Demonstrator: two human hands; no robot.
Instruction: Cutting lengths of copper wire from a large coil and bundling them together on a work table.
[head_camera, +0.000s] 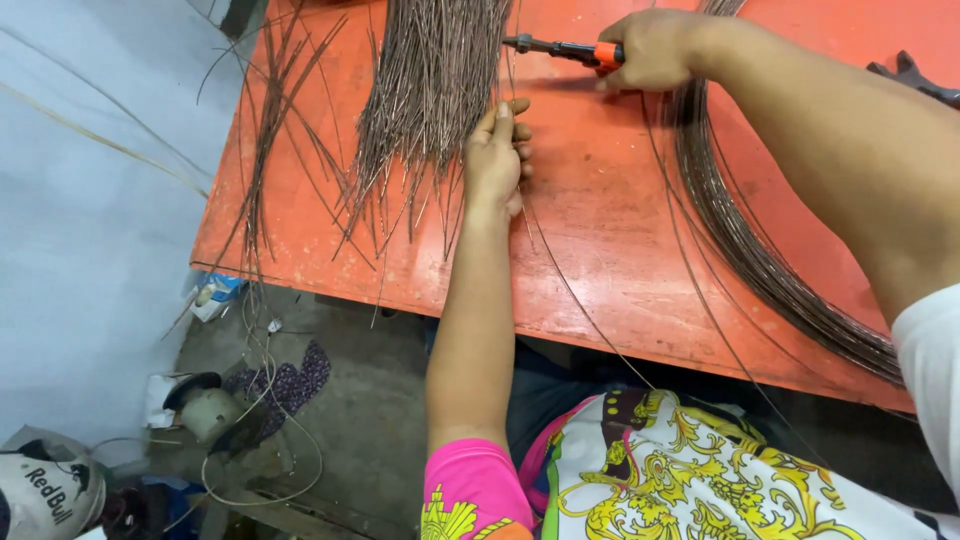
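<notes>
Far left of the frame: grey floor (90, 230), with a cap (45, 495) at the lower left corner, a small round metal object (205, 410) beside a patterned dark cloth (290, 380), and a loose loop of thin wire (265, 470) trailing over them.

Left of centre, top: orange table (590, 250), paint worn and scuffed. On its upper left part, a scatter of stray cut wires (265, 130), then a thick bundle of cut straight wires (430, 90) fanning out toward the near edge.

Centre: left hand (497, 160), palm down on the table, pressed against the right edge of the bundle, fingers curled around a single long wire (570, 290) (thin, running from the top of the frame past the fingers and down off the near table edge). Pink sleeve (470, 495) at the bottom.

Right of centre, top: right hand (655, 48) clenched around the orange handles of pliers (555, 47), dark nose pointing left and meeting the long wire just above the left hand.

Right: large coil of brownish wire (760, 260) curving down the table under the right forearm, reaching the lower right edge. Dark toothed object (915, 75) at the far upper right, partly hidden.
</notes>
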